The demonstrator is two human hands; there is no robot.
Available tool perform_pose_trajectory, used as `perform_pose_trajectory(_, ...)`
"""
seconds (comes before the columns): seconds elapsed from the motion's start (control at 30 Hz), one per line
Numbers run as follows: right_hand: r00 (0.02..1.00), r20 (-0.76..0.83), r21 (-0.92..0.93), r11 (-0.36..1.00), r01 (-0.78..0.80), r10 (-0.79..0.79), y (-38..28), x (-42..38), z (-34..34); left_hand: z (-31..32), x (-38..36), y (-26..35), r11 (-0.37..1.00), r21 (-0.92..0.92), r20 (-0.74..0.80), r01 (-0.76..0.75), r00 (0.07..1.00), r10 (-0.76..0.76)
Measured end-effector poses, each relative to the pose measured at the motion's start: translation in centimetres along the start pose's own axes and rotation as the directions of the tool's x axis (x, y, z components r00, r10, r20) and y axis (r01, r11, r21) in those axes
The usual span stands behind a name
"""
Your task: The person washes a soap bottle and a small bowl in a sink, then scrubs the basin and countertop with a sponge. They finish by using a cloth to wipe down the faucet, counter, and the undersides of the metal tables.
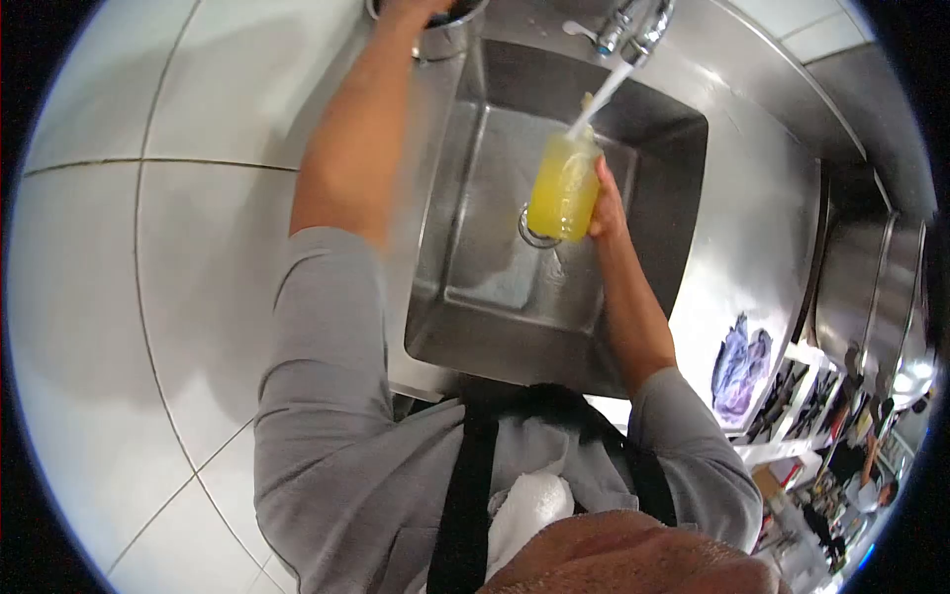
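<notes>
My right hand [609, 202] is closed around the side of a yellow, see-through container [562, 198], its base toward me. It is over the sink [495, 332], in front of the drain ring. A stream of water from the faucet [648, 38] runs onto its top end. At the upper edge of the view, my left hand [424, 6] reaches over a round metal pot [450, 38] at the sink's back left corner. The fingers of that hand are mostly cut off by the frame.
White tiled wall [79, 277] runs along the left. On the steel counter to the right lies a crumpled purple-blue cloth [740, 366]. Metal pans [861, 287] and a rack of dark items [792, 401] stand beyond it. Another person [869, 493] is far off at the lower right.
</notes>
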State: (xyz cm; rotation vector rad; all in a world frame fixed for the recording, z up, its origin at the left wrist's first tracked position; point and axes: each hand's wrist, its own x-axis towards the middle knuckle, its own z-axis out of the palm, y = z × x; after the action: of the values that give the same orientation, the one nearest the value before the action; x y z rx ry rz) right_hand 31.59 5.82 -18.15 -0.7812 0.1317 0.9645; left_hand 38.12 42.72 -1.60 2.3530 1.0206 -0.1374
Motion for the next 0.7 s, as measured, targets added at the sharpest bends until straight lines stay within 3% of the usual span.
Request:
perform_pose_trajectory(0.03, 1.000, 0.009, 0.027, 0.999, -0.026, 0.026, 0.0, -0.1, -0.3, -0.5, -0.6, 0.6, 1.000, -0.022, -0.155, -0.002, 0.988, -0.002)
perform_pose_trajectory(0.07, 0.997, 0.078, 0.043, 0.999, -0.004, 0.001, -0.2, -0.3, -0.2, -0.9, -3.4, 1.8, 0.995, -0.023, -0.390, -0.094, 0.917, 0.078)
perform_pose_trajectory(0.1, 0.997, 0.077, 0.058, 0.998, -0.012, 0.007, -0.4, -0.4, -0.1, -1.0, -6.8, 2.5, 0.983, -0.002, -0.604, -0.183, 0.784, 0.145)
perform_pose_trajectory(0.2, 0.999, 0.044, 0.062, 0.998, -0.022, 0.019, -0.2, -0.1, -0.4, -0.1, -10.4, 2.1, 0.821, -0.026, -0.738, -0.570, 0.565, 0.369)
perform_pose_trajectory(0.23, 1.000, 0.008, 0.031, 0.999, -0.013, 0.012, -0.1, 0.2, -0.7, 1.2, -14.0, 2.0, 0.797, -0.203, -0.586, -0.569, 0.723, 0.366)
perform_pose_trajectory(0.3, 1.000, 0.000, -0.024, 1.000, 0.003, -0.003, 0.2, 1.2, -1.3, 7.6, -18.6, 1.5, 0.781, -0.328, -0.434, -0.532, 0.819, 0.376)
perform_pose_trajectory(0.37, 0.999, 0.045, -0.067, 0.998, 0.020, -0.017, 0.6, 2.0, -2.2, 16.0, -21.1, 0.1, 0.872, -0.145, -0.193, -0.467, 0.878, 0.438)
perform_pose_trajectory(0.43, 1.000, -0.015, -0.075, 0.997, 0.013, -0.014, 1.1, 2.3, -3.9, 19.1, -23.5, 1.3, 0.874, -0.013, -0.188, -0.485, 0.860, 0.475)
perform_pose_trajectory(0.53, 0.999, -0.028, -0.105, 0.994, -0.019, 0.016, 0.5, 1.2, -3.9, 21.5, -17.4, -0.1, 0.864, -0.421, -0.085, -0.277, 0.960, 0.266)
perform_pose_trajectory(0.57, 0.999, -0.015, -0.119, 0.992, -0.031, 0.029, 0.0, 0.8, -3.2, 21.7, -16.1, -1.0, 0.715, -0.699, 0.170, -0.030, 0.963, 0.207)
perform_pose_trajectory(0.6, 1.000, -0.023, -0.105, 0.994, 0.018, -0.020, -0.1, 0.3, -2.6, 21.6, -14.8, -1.8, 0.486, -0.835, 0.409, 0.259, 0.883, 0.231)
perform_pose_trajectory(0.63, 1.000, 0.029, -0.091, 0.996, 0.006, -0.003, -0.5, 0.1, -2.2, 21.7, -14.1, -2.5, 0.225, -0.805, 0.593, 0.549, 0.736, 0.328)
perform_pose_trajectory(0.67, 0.997, 0.079, -0.076, 0.997, -0.003, 0.009, -1.0, 0.1, -1.9, 22.4, -14.0, -2.7, 0.099, -0.795, 0.586, 0.599, 0.713, 0.385)
perform_pose_trajectory(0.7, 0.992, 0.122, -0.058, 0.998, -0.015, 0.022, -1.3, -0.1, -1.9, 22.6, -14.1, -2.4, 0.096, -0.849, 0.514, 0.520, 0.770, 0.377)
